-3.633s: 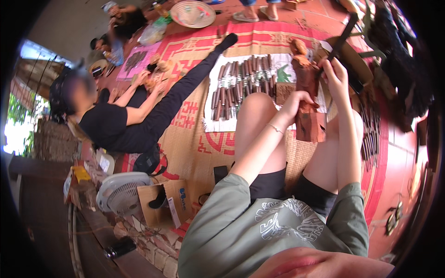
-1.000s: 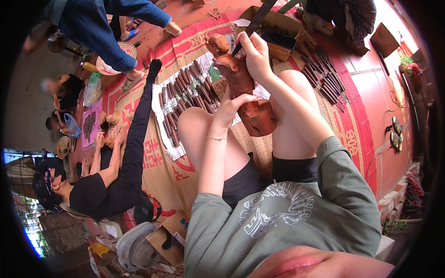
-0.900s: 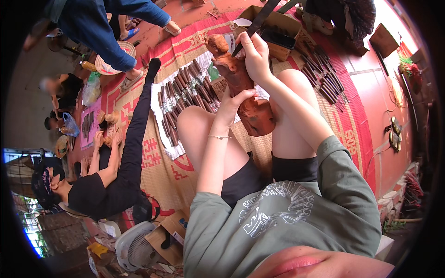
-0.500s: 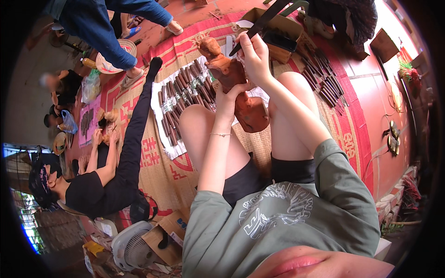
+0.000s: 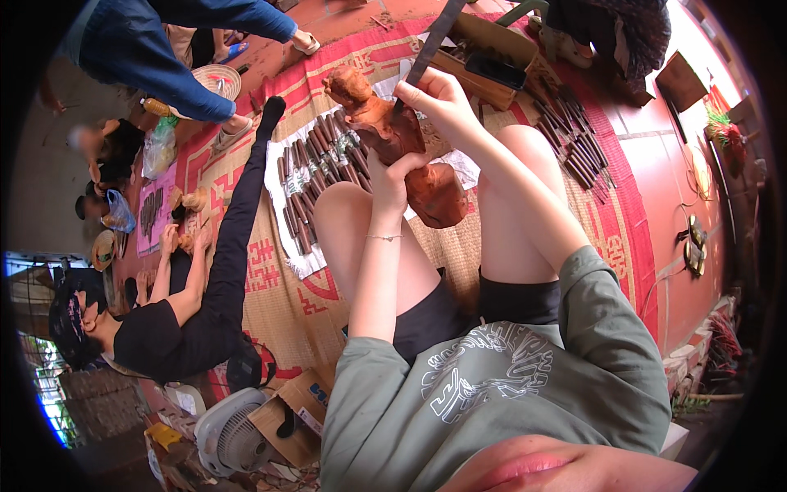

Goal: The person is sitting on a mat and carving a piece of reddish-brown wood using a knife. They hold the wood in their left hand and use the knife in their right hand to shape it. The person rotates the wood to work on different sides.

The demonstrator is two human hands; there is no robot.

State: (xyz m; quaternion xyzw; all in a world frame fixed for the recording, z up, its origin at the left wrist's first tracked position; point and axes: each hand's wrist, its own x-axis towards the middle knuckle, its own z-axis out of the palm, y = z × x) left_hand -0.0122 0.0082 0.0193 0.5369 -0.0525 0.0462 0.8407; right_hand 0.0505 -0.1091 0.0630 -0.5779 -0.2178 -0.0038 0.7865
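Observation:
My left hand (image 5: 390,182) is wrapped round the narrow middle of a reddish-brown carved wooden figure (image 5: 379,123), held tilted above my raised knees. A rounded, head-like knob tops the figure and its broad base points down toward me. In my right hand (image 5: 447,102) is a long, flat, dark tool (image 5: 434,39) that looks like a file or rasp. The tool slants up and away, with its lower end against or very close to the figure's upper right side; exact contact I cannot tell. Just beyond my knees, rows of wooden-handled carving tools (image 5: 321,170) lie on a white cloth.
More carving tools (image 5: 580,152) lie on the red-and-tan mat (image 5: 283,328) to the right, near an open cardboard box (image 5: 516,45). At left a seated co-worker (image 5: 168,336) handles a small pale piece. Another person in blue trousers (image 5: 156,61) stands ahead. A fan (image 5: 238,435) is at lower left.
The figure and my left hand have shifted slightly left, with the figure turned a little. My right hand has moved down and left, and the tool now stands steeper.

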